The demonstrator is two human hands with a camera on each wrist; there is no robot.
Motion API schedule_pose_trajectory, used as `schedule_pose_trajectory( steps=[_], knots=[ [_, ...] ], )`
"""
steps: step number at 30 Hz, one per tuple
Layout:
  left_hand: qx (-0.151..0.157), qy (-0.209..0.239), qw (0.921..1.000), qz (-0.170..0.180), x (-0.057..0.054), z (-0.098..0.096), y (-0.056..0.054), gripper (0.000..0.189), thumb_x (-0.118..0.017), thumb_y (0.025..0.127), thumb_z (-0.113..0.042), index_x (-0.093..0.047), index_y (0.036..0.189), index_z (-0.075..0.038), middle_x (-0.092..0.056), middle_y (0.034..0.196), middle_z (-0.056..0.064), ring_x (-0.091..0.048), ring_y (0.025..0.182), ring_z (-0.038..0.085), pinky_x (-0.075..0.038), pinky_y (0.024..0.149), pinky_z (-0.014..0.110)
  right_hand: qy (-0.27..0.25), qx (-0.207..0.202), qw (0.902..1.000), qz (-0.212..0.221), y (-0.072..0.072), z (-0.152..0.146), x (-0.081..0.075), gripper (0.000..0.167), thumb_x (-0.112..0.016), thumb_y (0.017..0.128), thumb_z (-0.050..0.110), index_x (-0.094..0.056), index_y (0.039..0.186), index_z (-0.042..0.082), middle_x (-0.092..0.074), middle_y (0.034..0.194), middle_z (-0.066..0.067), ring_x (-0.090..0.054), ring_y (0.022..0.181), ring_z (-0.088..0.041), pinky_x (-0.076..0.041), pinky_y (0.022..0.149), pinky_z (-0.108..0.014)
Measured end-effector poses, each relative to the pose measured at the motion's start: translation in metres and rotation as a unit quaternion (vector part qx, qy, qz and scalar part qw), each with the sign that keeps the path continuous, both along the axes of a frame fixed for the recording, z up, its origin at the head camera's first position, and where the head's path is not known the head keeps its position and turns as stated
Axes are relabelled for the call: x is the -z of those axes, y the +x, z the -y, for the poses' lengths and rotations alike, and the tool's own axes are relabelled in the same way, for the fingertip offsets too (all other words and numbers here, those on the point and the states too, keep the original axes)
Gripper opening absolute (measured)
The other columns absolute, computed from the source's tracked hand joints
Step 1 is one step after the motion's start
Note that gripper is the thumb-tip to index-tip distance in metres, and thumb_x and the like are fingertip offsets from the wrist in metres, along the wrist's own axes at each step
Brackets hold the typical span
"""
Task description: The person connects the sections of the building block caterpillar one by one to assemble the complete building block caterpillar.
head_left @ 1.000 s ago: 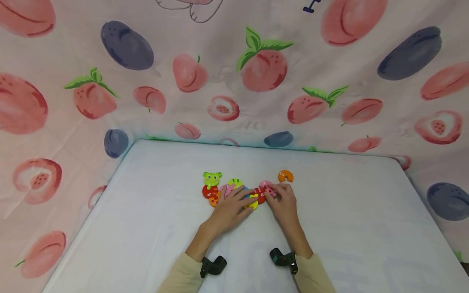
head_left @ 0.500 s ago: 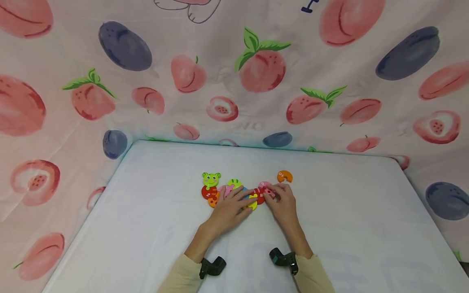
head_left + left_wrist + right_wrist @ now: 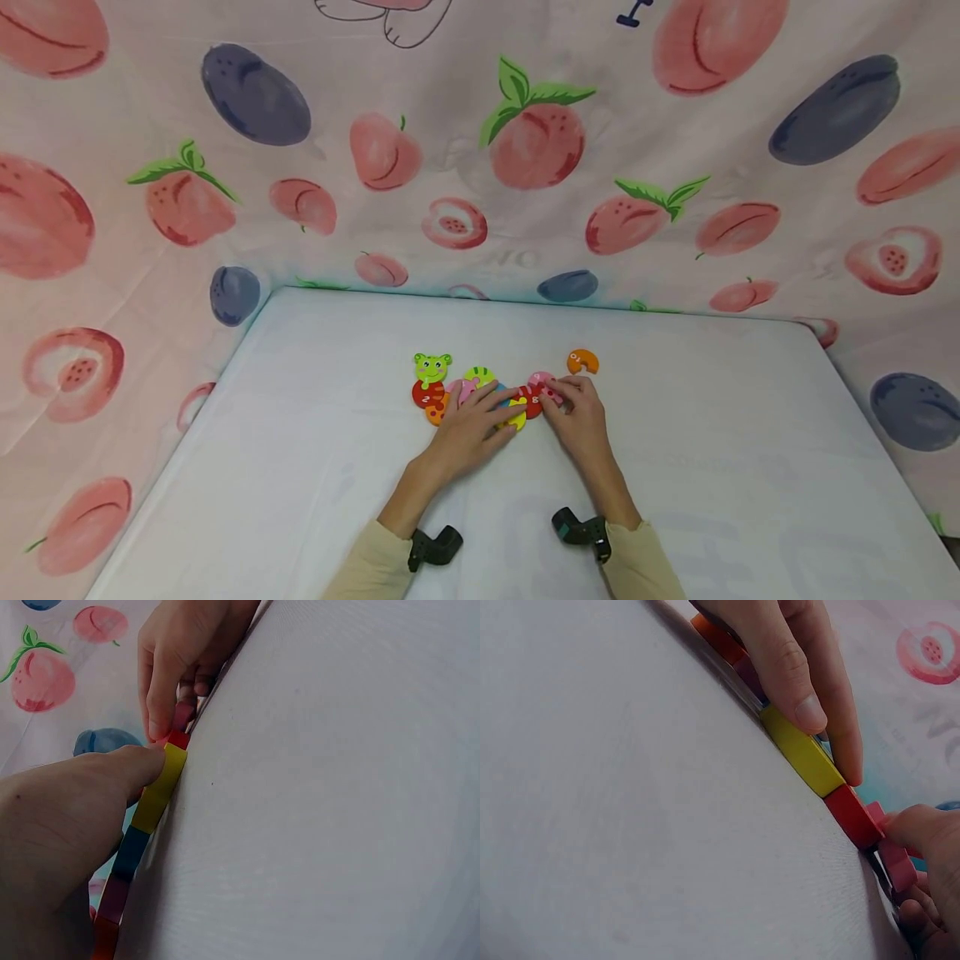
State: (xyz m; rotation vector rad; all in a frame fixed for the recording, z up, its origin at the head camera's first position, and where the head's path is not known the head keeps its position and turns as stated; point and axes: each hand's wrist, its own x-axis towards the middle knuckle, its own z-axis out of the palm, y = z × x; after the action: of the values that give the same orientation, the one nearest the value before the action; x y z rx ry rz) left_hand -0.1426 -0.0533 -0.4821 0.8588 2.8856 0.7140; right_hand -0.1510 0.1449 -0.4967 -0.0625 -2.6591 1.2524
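A caterpillar puzzle of flat, colourful pieces lies joined in a wavy row on the white table, its green smiling head at the left end. My left hand rests across the middle pieces with fingers extended, hiding several of them; its fingertips reach the yellow piece. Between thumb and fingers, my right hand pinches the pink puzzle piece at the row's right end. That piece meets the red piece marked 8, and in the right wrist view it sits slightly tilted against it.
One loose orange piece with a curved notch lies beyond my right hand. Behind the white table hangs a fruit-print cloth. Each wrist wears a black camera, such as the left one.
Both hands stay almost still on the puzzle, and the pieces keep their places. Only the head view has shifted very slightly.
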Motion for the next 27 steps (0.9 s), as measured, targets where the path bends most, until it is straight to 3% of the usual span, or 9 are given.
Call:
schedule_pose_trajectory(
  steps=[8, 19, 27],
  knots=[
    [-0.002, -0.006, 1.0000, -0.004, 0.0021, 0.0000, 0.0003, 0.043, -0.054, 0.097, -0.041, -0.053, 0.139, -0.034, -0.044, 0.152, -0.007, -0.027, 0.148, 0.023, -0.009, 0.117, 0.066, 0.030, -0.012, 0.9995, -0.004, 0.0007, -0.0001, 0.0002, 0.031, -0.068, 0.091, 0.020, -0.070, 0.119, 0.006, -0.057, 0.114, -0.012, -0.055, 0.090, -0.019, -0.052, 0.077, -0.020],
    [-0.003, -0.006, 0.9999, -0.015, 0.0025, 0.0003, 0.0008, 0.041, -0.054, 0.097, -0.041, -0.054, 0.138, -0.034, -0.044, 0.152, -0.007, -0.029, 0.147, 0.023, -0.011, 0.117, 0.067, 0.025, -0.029, 0.9990, 0.021, 0.0006, -0.0011, -0.0038, 0.031, -0.064, 0.094, 0.018, -0.068, 0.122, 0.006, -0.055, 0.117, -0.013, -0.056, 0.100, -0.023, -0.056, 0.089, -0.037],
    [-0.005, -0.012, 0.9998, -0.018, 0.0041, -0.0001, -0.0013, 0.042, -0.053, 0.097, -0.041, -0.053, 0.138, -0.035, -0.043, 0.152, -0.008, -0.028, 0.148, 0.022, -0.010, 0.117, 0.066, 0.021, -0.030, 0.9987, 0.035, -0.0006, -0.0018, -0.0062, 0.031, -0.064, 0.094, 0.017, -0.067, 0.122, 0.006, -0.054, 0.118, -0.014, -0.056, 0.101, -0.024, -0.056, 0.090, -0.039]
  ],
)
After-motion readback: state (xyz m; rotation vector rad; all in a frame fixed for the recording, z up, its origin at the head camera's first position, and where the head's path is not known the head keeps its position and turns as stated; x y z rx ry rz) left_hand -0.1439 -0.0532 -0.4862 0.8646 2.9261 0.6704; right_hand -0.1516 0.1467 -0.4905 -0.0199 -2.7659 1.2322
